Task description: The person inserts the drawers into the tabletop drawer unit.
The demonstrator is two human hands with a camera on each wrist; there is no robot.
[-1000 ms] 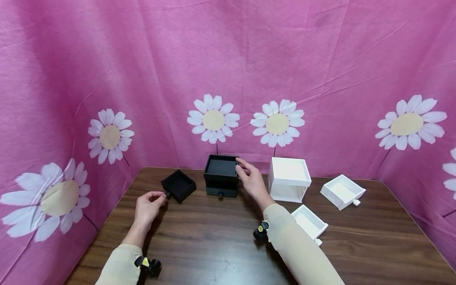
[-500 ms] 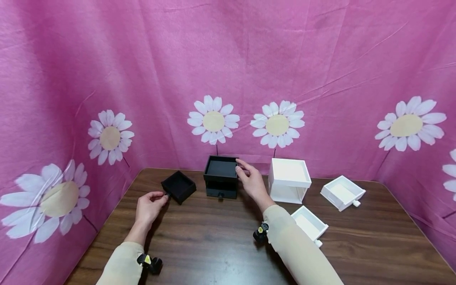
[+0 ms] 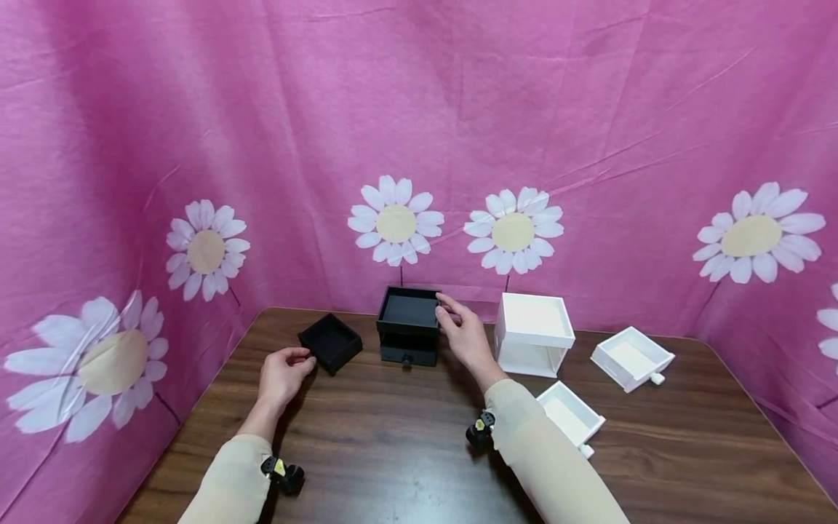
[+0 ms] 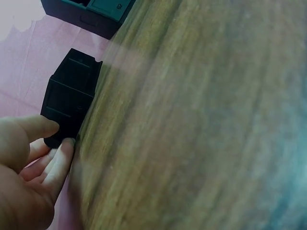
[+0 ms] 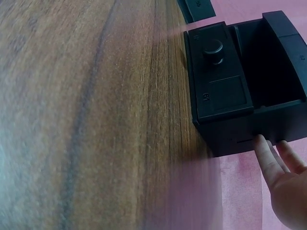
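Observation:
In the head view, a small black drawer (image 3: 330, 343) lies turned cornerwise on the table at the left. My left hand (image 3: 283, 375) holds its near corner; the left wrist view shows thumb and fingers (image 4: 65, 148) pinching the drawer, its knob hidden behind them. Right of it stands a black drawer cabinet (image 3: 407, 335) with its upper slot vacant and a lower drawer (image 5: 221, 72) with a round knob in place. Straight fingers of my right hand (image 3: 466, 338) touch the cabinet's right side wall, low down in the right wrist view.
A white cabinet (image 3: 533, 331) with an open front stands right of my right hand. One white drawer (image 3: 631, 356) lies at the far right, another (image 3: 569, 415) beside my right forearm. A pink flowered curtain (image 3: 419, 109) hangs behind the wooden table (image 3: 393, 451).
My left hand has slid a little forward and right, from the drawer's knob up to its corner. My right hand stays at the black cabinet, and the drawer has hardly moved.

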